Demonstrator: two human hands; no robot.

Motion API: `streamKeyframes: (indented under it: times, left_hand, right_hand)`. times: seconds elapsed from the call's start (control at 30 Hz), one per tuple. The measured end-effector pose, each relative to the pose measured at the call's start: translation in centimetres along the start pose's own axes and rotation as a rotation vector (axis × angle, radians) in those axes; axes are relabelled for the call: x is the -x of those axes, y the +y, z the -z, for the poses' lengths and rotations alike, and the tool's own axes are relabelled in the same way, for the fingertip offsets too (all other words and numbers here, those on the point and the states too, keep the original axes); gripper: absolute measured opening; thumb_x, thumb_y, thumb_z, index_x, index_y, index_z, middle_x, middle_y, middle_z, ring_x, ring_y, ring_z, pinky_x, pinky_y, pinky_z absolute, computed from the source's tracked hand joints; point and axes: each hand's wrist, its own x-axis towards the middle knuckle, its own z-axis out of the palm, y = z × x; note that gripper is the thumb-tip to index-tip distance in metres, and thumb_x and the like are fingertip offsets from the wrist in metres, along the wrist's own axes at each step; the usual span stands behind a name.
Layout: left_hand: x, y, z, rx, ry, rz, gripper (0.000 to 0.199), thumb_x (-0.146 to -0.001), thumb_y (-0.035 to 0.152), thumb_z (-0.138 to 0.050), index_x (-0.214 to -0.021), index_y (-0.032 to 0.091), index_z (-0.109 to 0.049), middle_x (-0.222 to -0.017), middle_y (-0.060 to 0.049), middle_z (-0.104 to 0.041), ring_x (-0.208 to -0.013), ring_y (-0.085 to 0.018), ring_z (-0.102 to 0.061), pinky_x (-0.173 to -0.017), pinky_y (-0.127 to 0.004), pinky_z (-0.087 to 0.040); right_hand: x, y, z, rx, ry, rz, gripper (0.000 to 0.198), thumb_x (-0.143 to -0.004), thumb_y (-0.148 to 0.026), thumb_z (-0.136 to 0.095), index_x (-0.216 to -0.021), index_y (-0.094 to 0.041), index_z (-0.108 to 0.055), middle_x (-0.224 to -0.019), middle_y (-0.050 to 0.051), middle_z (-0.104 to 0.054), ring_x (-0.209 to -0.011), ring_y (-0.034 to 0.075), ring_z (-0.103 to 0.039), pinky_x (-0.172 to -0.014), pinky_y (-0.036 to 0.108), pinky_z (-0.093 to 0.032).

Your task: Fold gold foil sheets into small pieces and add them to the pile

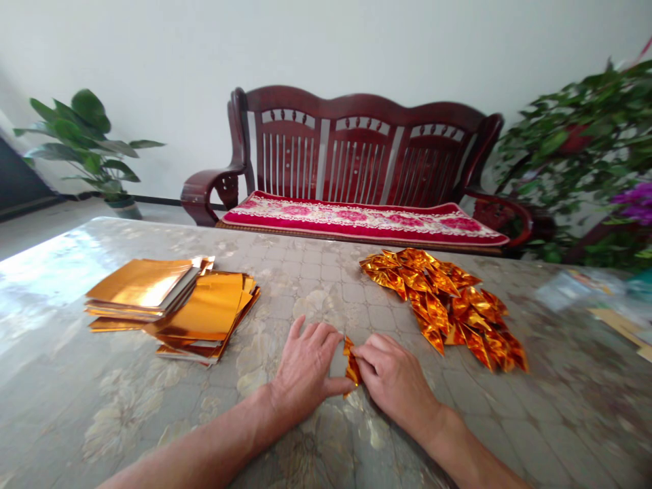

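1. Gold foil sheets lie in two overlapping groups, a rear stack [133, 282] and a front stack [204, 309], on the left part of the table [285, 282], toward its far left corner; pale layers show along their edges.
2. Left hand [310, 360]: palm down, fingers loosely spread, thumb held apart. The thumb meets the near end of a folded foil piece [351, 367], and the forefinger reaches to its far tip; whether the two press on it cannot be told.
3. Position of the folded foil piece: at the tabletop, between the two hands. Its long axis runs away from the person, toward the table's far edge. It lies to the right of the left palm, with bare tabletop between, and directly against the fingertips of the right hand [390, 370], the nearer of the two.
4. State of the right hand: curled, with thumb and forefinger pinching the piece along its right side.
5. Pile of folded pieces [432, 309]: beyond the right hand and to its right, toward the far edge, well apart from both stacks.
6. Clear plastic wrapping [581, 288]: right of the pile, near the right end of the far edge; blurred.
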Motion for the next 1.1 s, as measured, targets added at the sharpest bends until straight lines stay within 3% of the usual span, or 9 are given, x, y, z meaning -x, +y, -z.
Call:
streamKeyframes:
  times: [0.57, 1.1]
  left_hand:
    - [-0.02, 0.24, -0.09, -0.004, 0.02, 0.041, 0.055, -0.067, 0.048, -0.084, -0.104, 0.022, -0.054, -0.105, -0.003, -0.066, -0.104, -0.026, -0.062, -0.112, -0.054, -0.025]
    - [0.59, 0.34, 0.01, -0.102, -0.023, -0.129, 0.048, -0.082, 0.046, -0.073, -0.123, 0.029, -0.055, -0.123, -0.004, -0.067, -0.119, -0.027, -0.057, -0.117, -0.064, -0.011]
  right_hand:
    - [-0.24, 0.46, 0.38, -0.042, -0.01, 0.083, 0.022, -0.089, -0.007, -0.055, -0.085, -0.021, -0.072, -0.077, 0.001, -0.058, -0.08, 0.016, -0.055, -0.071, 0.026, -0.039]
    - [-0.2, 0.65, 0.43, 0.012, -0.018, 0.12, 0.023, -0.092, -0.009, -0.052, -0.076, -0.019, -0.066, -0.076, 0.002, -0.057, -0.08, 0.017, -0.054, -0.071, 0.027, -0.038]
